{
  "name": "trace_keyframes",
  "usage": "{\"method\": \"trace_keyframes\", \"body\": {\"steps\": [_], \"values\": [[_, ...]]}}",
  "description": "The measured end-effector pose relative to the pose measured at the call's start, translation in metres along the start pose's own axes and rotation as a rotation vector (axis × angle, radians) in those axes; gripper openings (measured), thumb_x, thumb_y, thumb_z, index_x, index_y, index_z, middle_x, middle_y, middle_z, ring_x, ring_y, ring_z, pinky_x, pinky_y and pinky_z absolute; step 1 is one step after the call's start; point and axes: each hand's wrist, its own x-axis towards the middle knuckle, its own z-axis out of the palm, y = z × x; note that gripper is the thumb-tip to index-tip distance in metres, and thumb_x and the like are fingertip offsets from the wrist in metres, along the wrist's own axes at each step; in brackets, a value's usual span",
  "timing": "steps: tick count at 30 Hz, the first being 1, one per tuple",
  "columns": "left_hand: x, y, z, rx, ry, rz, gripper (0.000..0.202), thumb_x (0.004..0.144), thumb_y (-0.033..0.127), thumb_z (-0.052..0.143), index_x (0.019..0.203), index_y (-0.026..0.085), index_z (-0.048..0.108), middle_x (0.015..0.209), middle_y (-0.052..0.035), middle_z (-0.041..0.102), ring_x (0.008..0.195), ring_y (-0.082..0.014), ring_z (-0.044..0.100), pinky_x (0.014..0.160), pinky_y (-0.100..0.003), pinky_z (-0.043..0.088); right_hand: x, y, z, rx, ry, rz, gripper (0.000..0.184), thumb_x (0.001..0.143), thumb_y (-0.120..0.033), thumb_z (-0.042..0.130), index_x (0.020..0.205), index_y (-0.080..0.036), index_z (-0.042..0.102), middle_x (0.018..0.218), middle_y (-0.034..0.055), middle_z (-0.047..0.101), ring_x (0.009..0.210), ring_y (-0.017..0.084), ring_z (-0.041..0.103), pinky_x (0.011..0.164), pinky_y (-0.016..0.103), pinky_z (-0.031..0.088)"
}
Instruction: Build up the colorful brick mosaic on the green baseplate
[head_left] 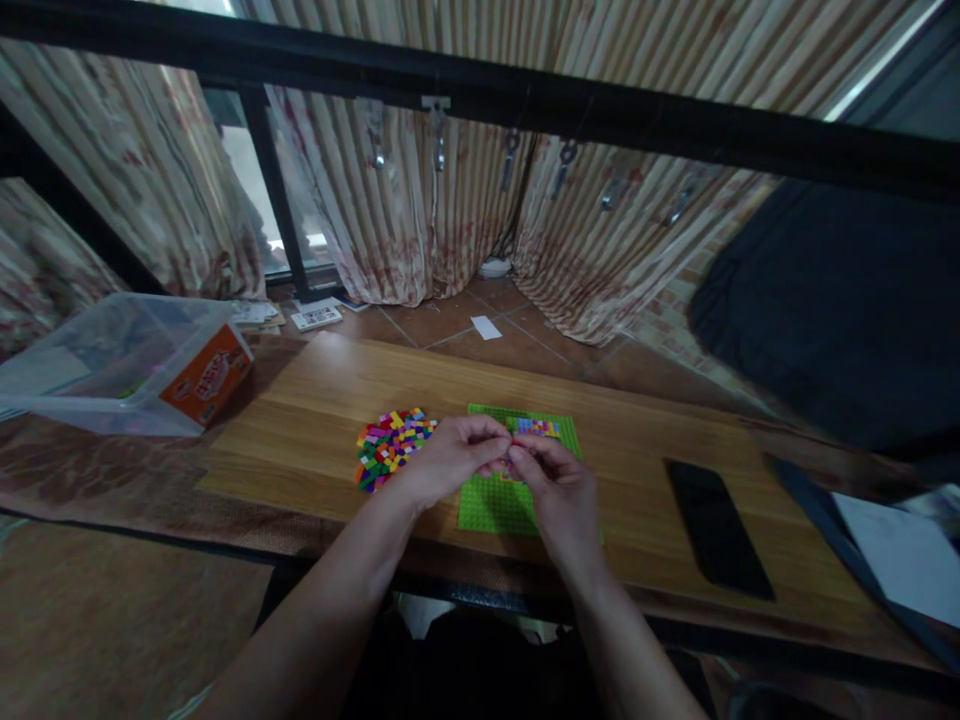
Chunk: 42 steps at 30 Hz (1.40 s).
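My left hand [459, 458] and my right hand [556, 482] meet over a green studded baseplate [487, 507], with fingertips pinched together. Whatever sits between the fingers is too small and too covered to name. Part of a multicoloured patch of toy bricks [538, 428] shows on the plate behind the fingers; the rest is hidden by my hands. Beside my left wrist lies a loose pile of small coloured toy bricks [390, 440] on the wooden board.
A clear plastic bin [127, 350] with an orange label stands at the left. On the wooden board [300, 430], a black phone-like slab [718, 525] lies to the right. White paper [900, 550] is at the far right. A dark bar [480, 85] with hanging clips crosses above.
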Motion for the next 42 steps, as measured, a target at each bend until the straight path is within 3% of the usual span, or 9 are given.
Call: {"method": "trace_keyframes", "body": {"steps": [7,13,15,20,25,30,42], "values": [[0.007,-0.003,0.016,-0.082,0.005,0.043,0.032,0.07,0.04,0.075,0.078,0.011,0.065,0.064,0.0012,0.061,0.057,-0.0075,0.052,0.058,-0.022,0.041,0.002,-0.005,-0.007,0.095,0.034,0.071,0.017,0.077,-0.037,0.071,0.081,-0.02,0.073,0.069,-0.0007,0.069,0.061,0.012,0.06,0.062,0.026,0.051],[0.011,-0.007,0.018,-0.1,-0.002,0.014,0.031,0.069,0.04,0.075,0.077,0.011,0.067,0.063,-0.0004,0.062,0.056,-0.0084,0.053,0.059,-0.023,0.041,0.004,-0.007,-0.016,0.157,0.033,0.074,0.018,0.075,-0.037,0.073,0.076,-0.019,0.073,0.065,-0.0007,0.067,0.057,0.01,0.056,0.057,0.024,0.047],[0.012,-0.008,0.017,-0.106,0.012,-0.005,0.03,0.069,0.038,0.076,0.076,0.011,0.066,0.062,-0.0001,0.061,0.056,-0.0082,0.053,0.059,-0.023,0.041,0.008,-0.007,-0.024,0.169,0.085,0.096,0.019,0.071,-0.037,0.075,0.076,-0.019,0.073,0.065,-0.0009,0.067,0.056,0.011,0.056,0.058,0.025,0.047],[0.015,-0.008,0.01,-0.065,0.136,-0.029,0.02,0.07,0.03,0.072,0.076,0.012,0.065,0.06,0.0018,0.06,0.053,-0.0069,0.051,0.056,-0.021,0.04,0.018,-0.005,-0.053,-0.091,0.228,0.115,0.024,0.064,-0.037,0.075,0.077,-0.017,0.074,0.064,0.0013,0.069,0.058,0.015,0.059,0.059,0.029,0.048],[0.017,-0.014,0.005,0.081,0.172,-0.033,0.011,0.073,0.025,0.066,0.073,0.013,0.064,0.055,0.0036,0.057,0.05,-0.0068,0.048,0.052,-0.02,0.036,0.015,-0.001,-0.067,-0.48,0.146,0.077,0.023,0.07,-0.037,0.067,0.08,-0.018,0.075,0.077,0.0067,0.075,0.07,0.021,0.066,0.066,0.032,0.048],[0.02,-0.019,0.005,0.185,0.168,-0.032,0.01,0.073,0.024,0.061,0.07,0.014,0.063,0.052,0.0047,0.053,0.049,-0.0071,0.044,0.05,-0.02,0.032,0.012,0.003,-0.064,-0.742,0.13,0.026,0.023,0.076,-0.037,0.061,0.079,-0.018,0.074,0.073,0.0063,0.074,0.059,0.019,0.062,0.061,0.031,0.043],[0.02,-0.022,0.003,0.231,0.185,-0.003,0.012,0.073,0.027,0.062,0.073,0.015,0.065,0.054,0.0033,0.055,0.051,-0.0094,0.047,0.051,-0.022,0.034,0.014,0.009,-0.058,-0.716,0.152,-0.025,0.023,0.076,-0.04,0.065,0.075,-0.019,0.074,0.066,0.0049,0.071,0.056,0.018,0.059,0.057,0.03,0.042]]}}
